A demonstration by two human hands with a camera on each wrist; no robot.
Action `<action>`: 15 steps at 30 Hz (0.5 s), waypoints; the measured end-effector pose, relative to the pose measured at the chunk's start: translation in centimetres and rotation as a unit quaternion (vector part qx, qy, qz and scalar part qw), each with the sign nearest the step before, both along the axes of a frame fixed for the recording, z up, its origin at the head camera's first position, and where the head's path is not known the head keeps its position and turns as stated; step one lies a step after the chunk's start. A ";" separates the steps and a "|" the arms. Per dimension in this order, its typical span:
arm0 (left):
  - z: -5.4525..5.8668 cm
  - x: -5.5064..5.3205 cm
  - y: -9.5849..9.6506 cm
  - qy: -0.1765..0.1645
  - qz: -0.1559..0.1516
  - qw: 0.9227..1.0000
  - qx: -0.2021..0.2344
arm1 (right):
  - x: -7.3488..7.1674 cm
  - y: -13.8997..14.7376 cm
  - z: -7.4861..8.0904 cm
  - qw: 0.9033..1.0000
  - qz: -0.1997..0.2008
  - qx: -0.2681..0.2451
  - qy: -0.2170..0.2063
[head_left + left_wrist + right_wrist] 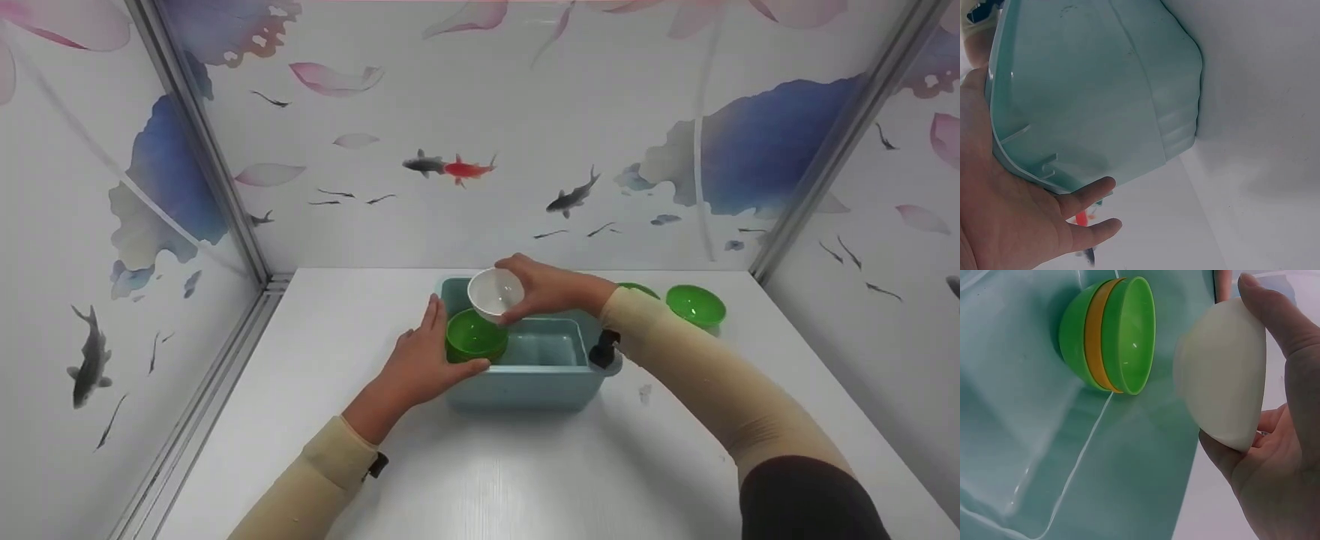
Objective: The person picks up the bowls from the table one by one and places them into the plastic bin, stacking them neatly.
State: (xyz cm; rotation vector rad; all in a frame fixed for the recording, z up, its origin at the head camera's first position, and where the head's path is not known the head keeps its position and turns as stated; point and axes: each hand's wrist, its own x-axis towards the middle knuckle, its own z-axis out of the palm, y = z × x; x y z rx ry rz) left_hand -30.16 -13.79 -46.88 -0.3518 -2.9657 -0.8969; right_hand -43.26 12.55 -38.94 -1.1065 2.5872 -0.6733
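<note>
Tabletop (525, 465), bin rim (547, 369), white bowl (493, 294) above (held)

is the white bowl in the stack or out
Out: the right wrist view shows a gap between the white bowl and the bowl stack.

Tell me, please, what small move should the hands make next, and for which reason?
Probably the right hand should lower the white bowl onto the stack of bowls in the blue-green tub. The white bowl hangs just above the stack, upright and not yet touching it; the top green bowl looks empty, and the left hand rests at the tub's rim.
</note>
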 end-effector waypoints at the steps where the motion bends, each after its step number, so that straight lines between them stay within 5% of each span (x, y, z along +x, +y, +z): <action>1: 0.0 0.0 0.0 0.000 0.000 1.000 0.001 | -0.1 -0.2 -0.1 1.000 0.002 0.001 -0.001; 15: -0.1 -0.1 -0.1 0.000 -0.001 1.000 0.007 | -0.7 -2.2 -0.9 0.999 0.011 0.018 -0.026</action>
